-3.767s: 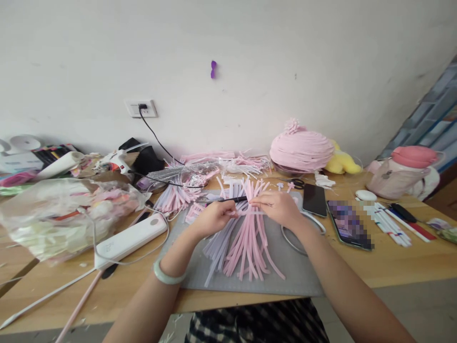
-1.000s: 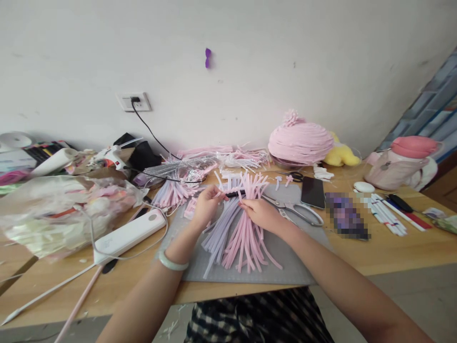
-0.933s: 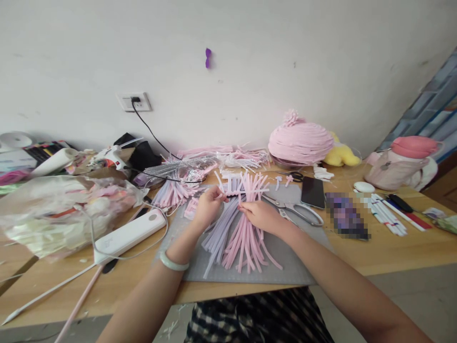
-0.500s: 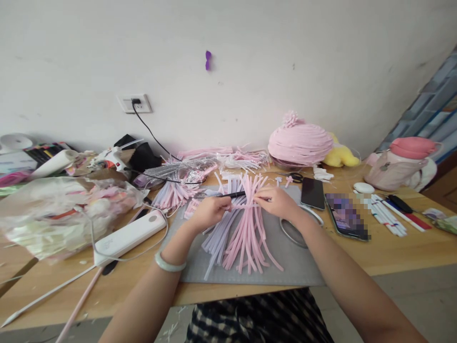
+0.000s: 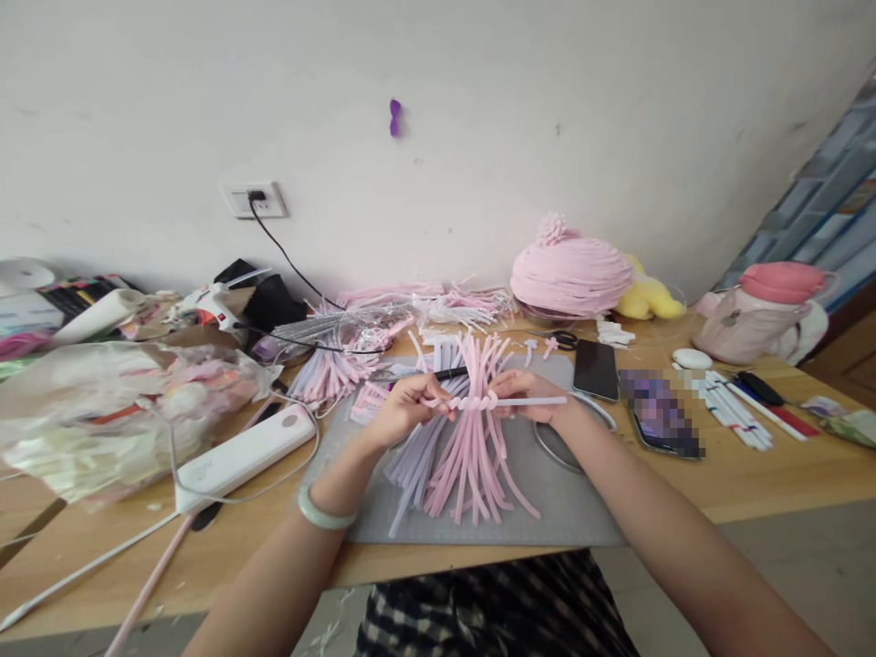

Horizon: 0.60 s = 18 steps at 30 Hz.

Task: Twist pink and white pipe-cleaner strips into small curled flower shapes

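On the grey mat (image 5: 547,511), both hands, left (image 5: 403,411) and right (image 5: 530,397), pinch a pink strip (image 5: 493,401) twisted over the bundle (image 5: 465,447).

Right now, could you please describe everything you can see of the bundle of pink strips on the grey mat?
The bundle of pink strips looks like soft, thin foam or fuzzy stems, pale pink with lilac ones on its left side. It lies on the grey mat, fanned out at both ends and cinched near the top by a twisted pink strip. The left hand and right hand pinch that strip's ends.
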Motion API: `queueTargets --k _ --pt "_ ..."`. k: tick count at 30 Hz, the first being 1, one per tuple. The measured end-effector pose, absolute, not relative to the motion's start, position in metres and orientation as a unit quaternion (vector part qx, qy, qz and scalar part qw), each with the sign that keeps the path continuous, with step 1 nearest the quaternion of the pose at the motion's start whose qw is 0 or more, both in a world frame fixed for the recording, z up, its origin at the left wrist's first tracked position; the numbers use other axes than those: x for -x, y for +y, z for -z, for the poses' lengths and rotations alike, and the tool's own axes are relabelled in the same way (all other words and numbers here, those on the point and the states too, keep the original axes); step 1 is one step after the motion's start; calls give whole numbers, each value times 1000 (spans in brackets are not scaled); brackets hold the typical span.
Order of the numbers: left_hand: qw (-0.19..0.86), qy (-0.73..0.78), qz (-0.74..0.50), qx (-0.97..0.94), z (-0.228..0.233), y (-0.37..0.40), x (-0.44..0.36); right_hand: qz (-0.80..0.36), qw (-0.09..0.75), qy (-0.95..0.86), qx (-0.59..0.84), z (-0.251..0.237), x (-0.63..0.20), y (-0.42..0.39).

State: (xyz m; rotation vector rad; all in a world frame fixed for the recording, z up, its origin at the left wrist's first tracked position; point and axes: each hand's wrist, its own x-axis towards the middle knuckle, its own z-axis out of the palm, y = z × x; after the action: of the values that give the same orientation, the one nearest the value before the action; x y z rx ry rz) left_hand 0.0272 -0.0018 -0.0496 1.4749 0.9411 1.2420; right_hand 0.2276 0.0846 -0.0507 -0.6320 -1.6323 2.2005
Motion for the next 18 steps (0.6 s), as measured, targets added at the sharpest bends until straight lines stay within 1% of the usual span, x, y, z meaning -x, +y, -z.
queueTargets --k 4,8,13,18 --pt "503 392 -502 -584 50 -3 -36 -774 173 -562 233 54 -226 85" --pt "472 430 -518 -569 47 -2 -39 -780 231 -536 226 54 -224 88" --pt "411 499 -509 -569 45 2 -38 -719 312 -546 295 53 -220 90" --pt "388 534 -499 -562 47 5 -36 -656 355 -569 345 57 -219 90"
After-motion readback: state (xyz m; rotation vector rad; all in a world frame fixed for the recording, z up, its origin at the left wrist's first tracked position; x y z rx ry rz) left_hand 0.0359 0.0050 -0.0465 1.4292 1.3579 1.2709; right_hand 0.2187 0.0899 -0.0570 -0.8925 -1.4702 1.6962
